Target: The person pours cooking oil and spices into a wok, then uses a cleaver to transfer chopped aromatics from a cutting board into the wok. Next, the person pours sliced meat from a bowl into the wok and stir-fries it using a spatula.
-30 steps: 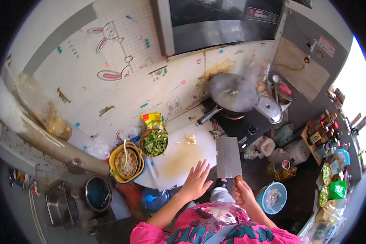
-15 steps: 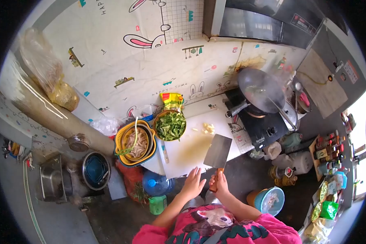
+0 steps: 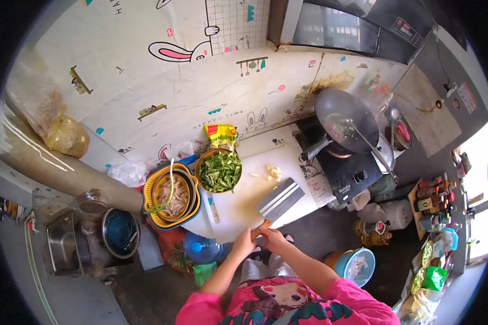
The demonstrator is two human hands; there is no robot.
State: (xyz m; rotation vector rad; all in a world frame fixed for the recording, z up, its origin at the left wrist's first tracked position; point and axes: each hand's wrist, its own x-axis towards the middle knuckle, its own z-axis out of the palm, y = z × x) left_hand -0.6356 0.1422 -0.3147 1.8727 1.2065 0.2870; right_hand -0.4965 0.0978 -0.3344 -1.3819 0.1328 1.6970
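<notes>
A cleaver [image 3: 281,200] is held over the near edge of the white cutting board [image 3: 238,214], its broad blade pointing away and to the right. My left hand [image 3: 244,242] is closed at the rear end of its wooden handle. My right hand [image 3: 273,240] is closed on the handle from the right side, close beside the left. Peeled garlic cloves [image 3: 273,173] lie on the board beyond the blade. A bowl of cut green vegetables [image 3: 219,171] stands at the board's left. Next to it, a yellow basket [image 3: 148,192] holds a bowl of pale sliced meat [image 3: 174,199].
A wok [image 3: 346,122] with a ladle [image 3: 371,145] sits on the black stove [image 3: 358,176] at right. A yellow packet [image 3: 220,135] leans by the wall. Below are a blue water jug [image 3: 203,247] and a blue bin [image 3: 358,267]. Bottles [image 3: 434,200] line the right shelf.
The cleaver has swung down to the left, its blade turning over more toward the board. My left hand has come from open beside it to close on the handle. The view has shifted slightly.
</notes>
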